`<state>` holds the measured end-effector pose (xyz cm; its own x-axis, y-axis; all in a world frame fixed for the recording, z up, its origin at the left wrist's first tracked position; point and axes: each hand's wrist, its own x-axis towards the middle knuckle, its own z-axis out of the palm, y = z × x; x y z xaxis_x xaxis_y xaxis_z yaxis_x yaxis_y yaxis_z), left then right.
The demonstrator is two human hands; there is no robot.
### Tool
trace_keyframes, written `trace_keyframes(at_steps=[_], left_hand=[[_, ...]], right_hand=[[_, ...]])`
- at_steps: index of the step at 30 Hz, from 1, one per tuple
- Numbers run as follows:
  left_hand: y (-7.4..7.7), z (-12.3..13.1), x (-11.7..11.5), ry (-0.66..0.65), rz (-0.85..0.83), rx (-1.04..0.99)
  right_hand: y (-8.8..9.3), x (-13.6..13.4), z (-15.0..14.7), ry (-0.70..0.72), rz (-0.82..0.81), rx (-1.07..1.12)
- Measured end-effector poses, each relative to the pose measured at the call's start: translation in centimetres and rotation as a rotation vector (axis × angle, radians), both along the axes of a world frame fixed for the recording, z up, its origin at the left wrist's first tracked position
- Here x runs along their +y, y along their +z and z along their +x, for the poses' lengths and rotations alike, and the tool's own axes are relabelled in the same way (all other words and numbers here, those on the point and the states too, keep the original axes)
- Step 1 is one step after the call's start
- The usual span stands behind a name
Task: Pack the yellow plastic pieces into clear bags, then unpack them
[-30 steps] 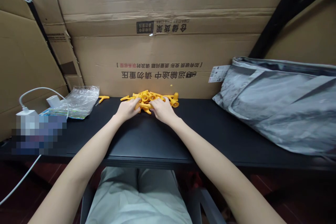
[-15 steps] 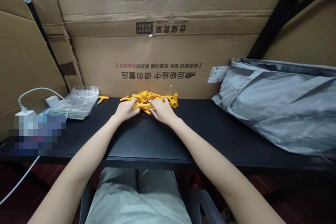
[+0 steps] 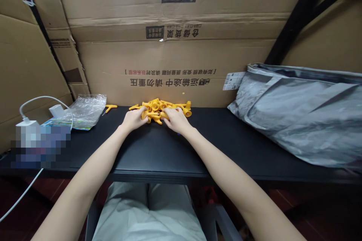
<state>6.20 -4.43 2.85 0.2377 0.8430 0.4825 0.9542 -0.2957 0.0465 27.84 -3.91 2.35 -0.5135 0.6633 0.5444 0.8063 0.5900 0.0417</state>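
Against the back cardboard, a pile of yellow plastic pieces [image 3: 155,105] lies on the black table, with flared cone ends and handle-like stems. At its left front, my left hand [image 3: 135,119] is closed on a yellow cone-ended piece [image 3: 144,115]. Opposite it, my right hand [image 3: 175,119] pinches a yellow plastic piece [image 3: 163,114], and the two held pieces meet or nearly meet between my hands. My fingers hide parts of both. Off to the left lies a single yellow T-shaped handle with a thin metal spiral [image 3: 111,107].
Left on the table [image 3: 158,154] are a clear plastic bag [image 3: 87,110], a white charger [image 3: 28,131] with its cable, and a blurred-out item. A large grey bag [image 3: 299,120] fills the right side. Cardboard [image 3: 158,56] walls the back.
A small gap with a dark bit now shows between the pieces in my two hands. Both hands stay in nearly the same place at the pile.
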Motion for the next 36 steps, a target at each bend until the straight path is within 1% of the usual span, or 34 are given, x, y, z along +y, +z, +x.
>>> trace_keyframes(at_steps=[6, 10, 13, 16, 18, 20, 23, 27, 29, 31, 36], left_hand=[[0.3, -0.5, 0.5, 0.119, -0.020, -0.026], [0.4, -1.5, 0.8, 0.193, 0.029, -0.174], [0.1, -2.9, 1.2, 0.242, 0.073, -0.304], [-0.4, -4.5, 2.0, 0.261, 0.111, -0.380], [-0.9, -5.5, 2.6, 0.260, 0.111, -0.387], [-1.5, -6.3, 3.1, 0.279, 0.075, -0.380], [-2.5, -7.0, 3.9, 0.325, 0.002, -0.371], [-3.4, -7.5, 4.4, 0.388, -0.095, -0.386], [-3.6, -7.6, 4.6, 0.412, -0.144, -0.398], [-3.7, -7.7, 4.6, 0.433, -0.176, -0.402], [-3.6, -7.7, 4.4, 0.485, -0.198, -0.342]], right_hand=[[0.0, 0.1, 0.2, 0.043, 0.031, 0.071], [-0.1, 0.3, 0.3, 0.048, 0.059, 0.109], [-0.1, 0.7, 0.7, 0.010, 0.089, 0.189], [0.1, 1.4, 1.8, -0.122, 0.122, 0.311], [0.2, 2.1, 2.9, -0.259, 0.137, 0.415], [0.0, 3.0, 4.4, -0.392, 0.121, 0.541], [-0.9, 4.4, 7.0, -0.539, 0.016, 0.672], [-2.8, 5.9, 10.0, -0.706, -0.165, 0.748], [-3.6, 6.4, 10.9, -0.758, -0.271, 0.786], [-4.2, 6.7, 11.4, -0.785, -0.334, 0.826], [-4.4, 7.2, 11.4, -0.832, -0.327, 0.870]])
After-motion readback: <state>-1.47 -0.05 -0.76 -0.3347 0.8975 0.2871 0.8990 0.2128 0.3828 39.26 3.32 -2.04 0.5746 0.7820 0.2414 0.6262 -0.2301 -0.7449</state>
